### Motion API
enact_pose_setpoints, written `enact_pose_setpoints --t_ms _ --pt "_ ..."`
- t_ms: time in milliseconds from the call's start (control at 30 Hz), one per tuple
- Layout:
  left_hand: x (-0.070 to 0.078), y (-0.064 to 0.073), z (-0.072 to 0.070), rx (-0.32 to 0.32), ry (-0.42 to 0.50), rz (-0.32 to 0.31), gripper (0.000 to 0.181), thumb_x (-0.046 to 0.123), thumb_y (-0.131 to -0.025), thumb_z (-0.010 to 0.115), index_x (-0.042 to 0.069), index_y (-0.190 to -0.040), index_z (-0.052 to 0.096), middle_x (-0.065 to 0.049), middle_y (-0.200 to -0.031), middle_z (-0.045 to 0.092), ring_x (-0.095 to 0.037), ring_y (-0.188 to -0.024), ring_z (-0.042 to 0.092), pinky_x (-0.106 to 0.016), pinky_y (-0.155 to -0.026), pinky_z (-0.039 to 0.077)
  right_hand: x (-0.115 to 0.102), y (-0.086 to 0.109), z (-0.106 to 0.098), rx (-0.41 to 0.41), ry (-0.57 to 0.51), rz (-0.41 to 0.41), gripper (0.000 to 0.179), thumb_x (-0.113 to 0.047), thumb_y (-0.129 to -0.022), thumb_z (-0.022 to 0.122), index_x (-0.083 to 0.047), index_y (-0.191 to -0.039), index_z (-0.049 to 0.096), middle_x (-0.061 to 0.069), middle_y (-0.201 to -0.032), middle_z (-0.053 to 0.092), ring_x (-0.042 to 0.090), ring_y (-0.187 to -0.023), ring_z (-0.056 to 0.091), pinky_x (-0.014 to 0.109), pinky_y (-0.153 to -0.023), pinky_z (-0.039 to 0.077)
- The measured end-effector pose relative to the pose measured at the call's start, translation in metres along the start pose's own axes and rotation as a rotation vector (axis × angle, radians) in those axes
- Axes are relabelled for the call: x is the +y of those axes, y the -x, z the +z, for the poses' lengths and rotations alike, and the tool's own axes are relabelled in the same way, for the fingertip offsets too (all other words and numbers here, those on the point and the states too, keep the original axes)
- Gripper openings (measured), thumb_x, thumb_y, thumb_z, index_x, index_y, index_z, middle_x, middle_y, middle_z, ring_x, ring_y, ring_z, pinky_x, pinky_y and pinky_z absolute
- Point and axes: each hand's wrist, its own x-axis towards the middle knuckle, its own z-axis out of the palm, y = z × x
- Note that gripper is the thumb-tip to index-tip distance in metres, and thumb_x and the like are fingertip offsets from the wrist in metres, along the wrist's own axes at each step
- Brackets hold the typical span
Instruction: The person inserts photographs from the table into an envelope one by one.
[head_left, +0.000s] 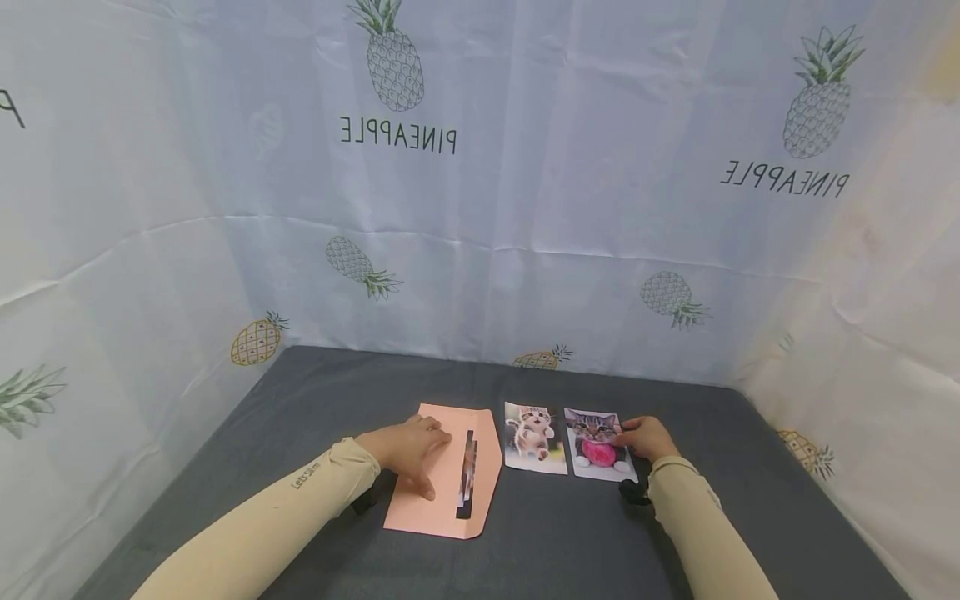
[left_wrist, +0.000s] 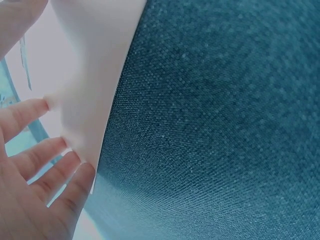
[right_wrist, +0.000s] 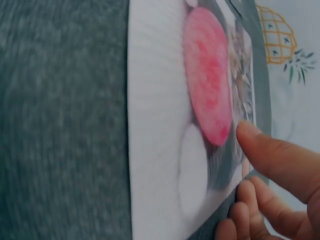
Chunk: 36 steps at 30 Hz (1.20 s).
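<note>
A pink envelope (head_left: 450, 418) lies on the dark table, its flap side facing right. Photos (head_left: 468, 471) show as a narrow dark strip near its flap. My left hand (head_left: 411, 448) rests on the envelope with fingers spread; in the left wrist view its fingertips (left_wrist: 59, 144) touch the paper. To the right lies a photo of a white and orange kitten (head_left: 528, 446). Beside it is a photo of a tabby cat with a pink ball (head_left: 596, 471). My right hand (head_left: 649, 438) pinches that photo's right edge, thumb (right_wrist: 272, 152) on top, fingers at the edge.
A dark grey cloth (head_left: 540, 533) covers the table. Behind and at both sides hangs a pale curtain (head_left: 480, 183) printed with pineapples. Small black objects (head_left: 634, 492) sit by my wrists.
</note>
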Motion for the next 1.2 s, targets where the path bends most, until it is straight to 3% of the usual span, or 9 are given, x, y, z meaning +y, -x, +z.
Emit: enact_pose_setpoints --t_ms 200,467,633,767,900,1033,1200 --pt "0.0 0.0 0.0 -0.001 0.005 0.002 0.09 0.048 -0.064 0.087 0.015 -0.14 0.051 -0.006 -0.143 0.044 -0.025 -0.133 0.038 -0.043 -0.106 0.04 -0.008 0.004 0.002 0.043 0.136 0.037 0.044 -0.016 -0.078 0.077 0.012 -0.11 0.065 0.029 -0.109 0.064 0.033 -0.086 0.063 0.047 -0.08 0.051" --pt "0.001 0.0 0.0 0.001 0.002 -0.001 0.09 0.049 -0.064 0.087 0.015 -0.14 0.051 -0.007 -0.144 0.044 -0.025 -0.133 0.038 -0.043 -0.106 0.04 -0.015 0.01 0.003 0.071 0.147 0.06 0.045 -0.016 -0.078 0.075 0.017 -0.105 0.061 0.03 -0.107 0.062 0.04 -0.096 0.058 0.051 -0.09 0.047" --pt "0.001 0.001 0.0 0.002 0.007 0.006 0.09 0.048 -0.064 0.087 0.014 -0.14 0.051 -0.008 -0.143 0.044 -0.026 -0.133 0.038 -0.044 -0.106 0.039 -0.011 0.01 0.005 0.113 0.124 0.024 0.034 -0.013 -0.078 0.076 0.012 -0.1 0.068 0.03 -0.108 0.064 0.041 -0.098 0.059 0.052 -0.091 0.046" --pt "0.002 0.001 0.0 0.001 0.009 0.003 0.09 0.048 -0.065 0.087 0.014 -0.14 0.051 -0.008 -0.144 0.044 -0.026 -0.133 0.038 -0.044 -0.106 0.04 -0.006 0.009 0.005 0.134 0.059 0.013 0.036 -0.011 -0.079 0.076 0.013 -0.1 0.061 0.028 -0.101 0.061 0.036 -0.088 0.059 0.045 -0.077 0.051" --pt "0.002 0.001 0.0 0.002 0.012 -0.003 0.09 0.048 -0.064 0.087 0.015 -0.14 0.051 -0.007 -0.143 0.044 -0.025 -0.133 0.038 -0.044 -0.105 0.04 -0.002 0.01 0.002 0.123 -0.058 0.037 0.038 -0.007 -0.083 0.071 0.01 -0.112 0.052 0.027 -0.102 0.058 0.029 -0.081 0.058 0.035 -0.063 0.052" --pt "0.003 0.001 -0.001 0.003 0.007 -0.005 0.09 0.048 -0.064 0.087 0.015 -0.14 0.051 -0.007 -0.143 0.044 -0.025 -0.132 0.038 -0.043 -0.105 0.04 0.001 0.013 -0.002 0.088 -0.106 0.021 0.039 -0.002 -0.086 0.064 0.006 -0.121 0.048 0.025 -0.103 0.061 0.021 -0.076 0.058 0.031 -0.06 0.051" --pt "0.004 0.002 -0.001 0.005 -0.004 -0.007 0.09 0.048 -0.064 0.087 0.015 -0.139 0.051 -0.007 -0.142 0.044 -0.025 -0.132 0.038 -0.043 -0.106 0.04 0.0 0.024 -0.01 0.076 -0.123 -0.043 0.035 0.001 -0.088 0.062 0.007 -0.12 0.053 0.028 -0.106 0.064 0.018 -0.074 0.061 0.033 -0.061 0.054"
